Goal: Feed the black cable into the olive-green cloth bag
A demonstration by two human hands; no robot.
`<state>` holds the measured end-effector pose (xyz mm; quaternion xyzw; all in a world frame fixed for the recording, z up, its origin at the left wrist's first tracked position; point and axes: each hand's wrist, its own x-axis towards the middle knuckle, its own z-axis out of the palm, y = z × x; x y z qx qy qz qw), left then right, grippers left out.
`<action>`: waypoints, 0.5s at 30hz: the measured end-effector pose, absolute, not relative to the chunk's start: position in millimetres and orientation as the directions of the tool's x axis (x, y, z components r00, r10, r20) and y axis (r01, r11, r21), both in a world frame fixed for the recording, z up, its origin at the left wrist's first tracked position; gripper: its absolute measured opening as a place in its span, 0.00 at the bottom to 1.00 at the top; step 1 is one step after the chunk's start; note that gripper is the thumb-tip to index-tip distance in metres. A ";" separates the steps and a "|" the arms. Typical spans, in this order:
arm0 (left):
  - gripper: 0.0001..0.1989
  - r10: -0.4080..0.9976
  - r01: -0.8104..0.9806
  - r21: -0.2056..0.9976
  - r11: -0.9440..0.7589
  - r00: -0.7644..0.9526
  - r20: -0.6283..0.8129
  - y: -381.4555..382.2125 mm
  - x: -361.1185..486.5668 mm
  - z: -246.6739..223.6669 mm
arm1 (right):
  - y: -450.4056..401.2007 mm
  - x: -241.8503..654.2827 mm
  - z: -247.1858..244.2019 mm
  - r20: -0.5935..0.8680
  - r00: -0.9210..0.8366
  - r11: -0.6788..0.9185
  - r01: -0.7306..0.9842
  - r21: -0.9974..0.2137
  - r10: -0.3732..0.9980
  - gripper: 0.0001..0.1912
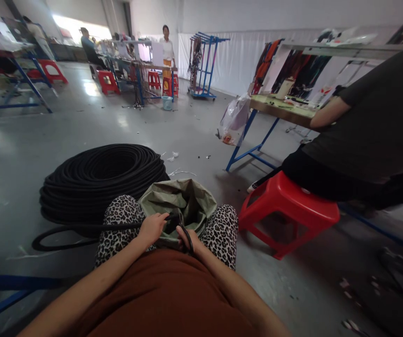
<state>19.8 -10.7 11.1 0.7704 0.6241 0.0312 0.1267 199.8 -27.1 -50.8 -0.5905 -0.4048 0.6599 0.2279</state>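
Note:
My left hand [153,228] is closed round a thick black cord [119,227], with its short end sticking out past my fingers. The cord runs left across my knee, loops near the floor and leads toward a large black coil [70,189]. In my right hand [191,242] is a pair of scissors [187,238] with dark handles; the blades point up near the cord's end. Whether they touch the cord I cannot tell. Below both hands a green woven sack [203,201] stands between my knees, its mouth wide and its inside mostly in shadow.
Close on my right is a red stool [292,199] with a seated person [366,117] at a workbench [278,110]. A plastic bag [234,119] hangs from the bench corner. Blue metal legs [15,282] lie at lower left. Farther off are benches, people and a blue rack [206,65].

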 end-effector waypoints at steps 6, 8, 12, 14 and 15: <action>0.19 0.971 0.957 0.216 -0.192 0.218 -0.102 -8.6 21.2 11.3 | -29.2 199.4 -36.8 -0.606 -0.149 -0.565 0.240 -0.789 0.782 0.24; 0.19 0.970 0.958 0.213 -0.192 0.218 -0.105 -7.9 21.7 11.2 | -28.9 199.3 -37.4 -0.596 -0.143 -0.549 0.264 -0.793 0.790 0.25; 0.19 0.968 0.958 0.204 -0.203 0.227 -0.104 -6.0 22.1 9.0 | -27.1 199.7 -46.2 -0.540 -0.132 -0.484 0.304 -0.820 0.831 0.26; 0.19 0.968 0.959 0.192 -0.208 0.230 -0.102 -4.6 22.1 7.2 | -26.0 200.1 -51.2 -0.502 -0.124 -0.438 0.341 -0.832 0.856 0.27; 0.19 0.967 0.960 0.184 -0.211 0.233 -0.103 -3.9 22.1 6.5 | -25.7 200.3 -53.1 -0.484 -0.124 -0.416 0.357 -0.836 0.866 0.27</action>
